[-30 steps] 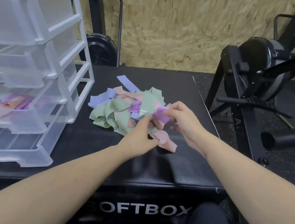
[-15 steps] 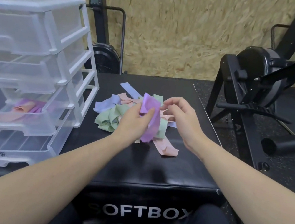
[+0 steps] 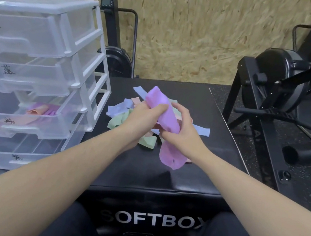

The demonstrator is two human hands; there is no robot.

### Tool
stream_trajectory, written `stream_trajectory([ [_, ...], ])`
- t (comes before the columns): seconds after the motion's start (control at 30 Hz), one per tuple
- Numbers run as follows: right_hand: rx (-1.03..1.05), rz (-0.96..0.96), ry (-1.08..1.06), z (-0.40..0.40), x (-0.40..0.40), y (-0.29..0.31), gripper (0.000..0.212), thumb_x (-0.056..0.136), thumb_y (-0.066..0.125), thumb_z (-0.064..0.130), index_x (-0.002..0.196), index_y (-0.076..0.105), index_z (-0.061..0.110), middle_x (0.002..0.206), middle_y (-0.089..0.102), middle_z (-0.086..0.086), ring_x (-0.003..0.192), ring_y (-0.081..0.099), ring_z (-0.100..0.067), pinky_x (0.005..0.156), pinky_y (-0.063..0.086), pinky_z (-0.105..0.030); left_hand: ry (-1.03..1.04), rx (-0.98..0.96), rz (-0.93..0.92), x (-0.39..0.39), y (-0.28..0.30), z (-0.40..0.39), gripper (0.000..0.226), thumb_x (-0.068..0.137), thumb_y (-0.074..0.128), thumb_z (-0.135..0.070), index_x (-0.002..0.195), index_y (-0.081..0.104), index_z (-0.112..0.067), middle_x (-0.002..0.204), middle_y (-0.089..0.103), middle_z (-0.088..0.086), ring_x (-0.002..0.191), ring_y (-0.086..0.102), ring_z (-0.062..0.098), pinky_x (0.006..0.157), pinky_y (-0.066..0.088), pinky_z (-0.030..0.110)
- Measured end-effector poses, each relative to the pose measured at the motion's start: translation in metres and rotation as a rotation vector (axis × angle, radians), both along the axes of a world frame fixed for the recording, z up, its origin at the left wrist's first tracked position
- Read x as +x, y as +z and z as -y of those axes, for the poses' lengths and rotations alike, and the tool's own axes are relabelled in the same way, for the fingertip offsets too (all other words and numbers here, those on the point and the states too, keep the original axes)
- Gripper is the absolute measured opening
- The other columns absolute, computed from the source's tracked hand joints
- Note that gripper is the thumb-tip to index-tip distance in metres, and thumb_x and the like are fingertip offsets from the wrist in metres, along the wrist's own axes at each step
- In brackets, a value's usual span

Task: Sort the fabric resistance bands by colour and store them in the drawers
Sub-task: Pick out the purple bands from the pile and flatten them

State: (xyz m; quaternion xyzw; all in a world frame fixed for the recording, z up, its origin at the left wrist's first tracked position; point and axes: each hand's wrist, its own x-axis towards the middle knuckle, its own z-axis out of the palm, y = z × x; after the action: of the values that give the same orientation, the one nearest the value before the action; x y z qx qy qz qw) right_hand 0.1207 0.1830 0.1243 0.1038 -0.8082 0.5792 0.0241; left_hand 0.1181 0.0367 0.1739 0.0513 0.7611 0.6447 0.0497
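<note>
On top of the black box [image 3: 162, 172] marked SOFTBOX, both of the person's hands are up over a loose pile of bands [image 3: 130, 117]. The left hand [image 3: 140, 119] and the right hand [image 3: 183, 128] each grip the same purple band [image 3: 163, 113], fingers curled round it. That band is lifted clear of the pile, its long axis slanting from upper left, away from the person, down to lower right, where its free end [image 3: 172, 157] hangs toward the box top. One purple band is in hand. In the pile I can make out several light blue, green and pink bands, but they overlap too much to count exactly. Left of the pile, on the same box, stands one clear plastic drawer unit [image 3: 92, 49] with four drawers, all pulled partly out, each with a dark handwritten label I cannot read. The third drawer [image 3: 25, 125] from the top holds purple and pink fabric. To the right stands black exercise machinery [image 3: 276, 80].
</note>
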Motion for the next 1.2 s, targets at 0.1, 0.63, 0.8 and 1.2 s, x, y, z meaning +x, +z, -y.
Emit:
stream_trajectory([
  [0.1, 0.024, 0.018, 0.051, -0.005, 0.0, -0.002, 0.058, 0.085, 0.07, 0.012, 0.124, 0.044, 0.045, 0.089, 0.073, 0.005, 0.079, 0.065, -0.01, 0.081, 0.051, -0.023, 0.096, 0.06, 0.041, -0.003, -0.005, 0.012, 0.027, 0.096, 0.051, -0.025, 0.114, 0.064, -0.01, 0.102, 0.077, 0.004, 0.091, 0.075, 0.023, 0.098, 0.053, 0.052],
  [0.63, -0.088, 0.395, 0.09, -0.026, -0.006, -0.026, 0.04, 0.069, 0.085, 0.05, 0.085, 0.057, 0.025, 0.084, 0.07, -0.009, 0.064, 0.051, -0.018, 0.062, 0.041, -0.031, 0.182, 0.379, 0.27, -0.008, -0.045, 0.055, 0.032, 0.098, 0.054, -0.003, 0.13, 0.054, -0.011, 0.104, 0.076, 0.012, 0.09, 0.076, 0.025, 0.068, 0.061, 0.032],
  [0.8, 0.056, 0.503, 0.243, -0.032, -0.004, -0.023, 0.04, 0.081, 0.076, 0.048, 0.082, 0.051, 0.016, 0.074, 0.065, -0.005, 0.073, 0.049, -0.024, 0.076, 0.04, -0.036, 0.191, 0.39, 0.273, -0.009, -0.048, 0.056, 0.037, 0.098, 0.057, -0.004, 0.135, 0.053, -0.011, 0.108, 0.074, 0.011, 0.087, 0.076, 0.021, 0.065, 0.061, 0.03],
  [1.2, 0.181, 0.491, 0.348, -0.051, 0.006, -0.021, 0.025, 0.089, 0.072, 0.015, 0.109, 0.056, 0.014, 0.089, 0.076, -0.005, 0.084, 0.07, -0.019, 0.073, 0.051, -0.025, 0.264, 0.41, 0.175, -0.013, -0.049, 0.072, 0.025, 0.098, 0.055, -0.005, 0.122, 0.061, -0.011, 0.114, 0.073, 0.012, 0.096, 0.074, 0.022, 0.072, 0.059, 0.03],
])
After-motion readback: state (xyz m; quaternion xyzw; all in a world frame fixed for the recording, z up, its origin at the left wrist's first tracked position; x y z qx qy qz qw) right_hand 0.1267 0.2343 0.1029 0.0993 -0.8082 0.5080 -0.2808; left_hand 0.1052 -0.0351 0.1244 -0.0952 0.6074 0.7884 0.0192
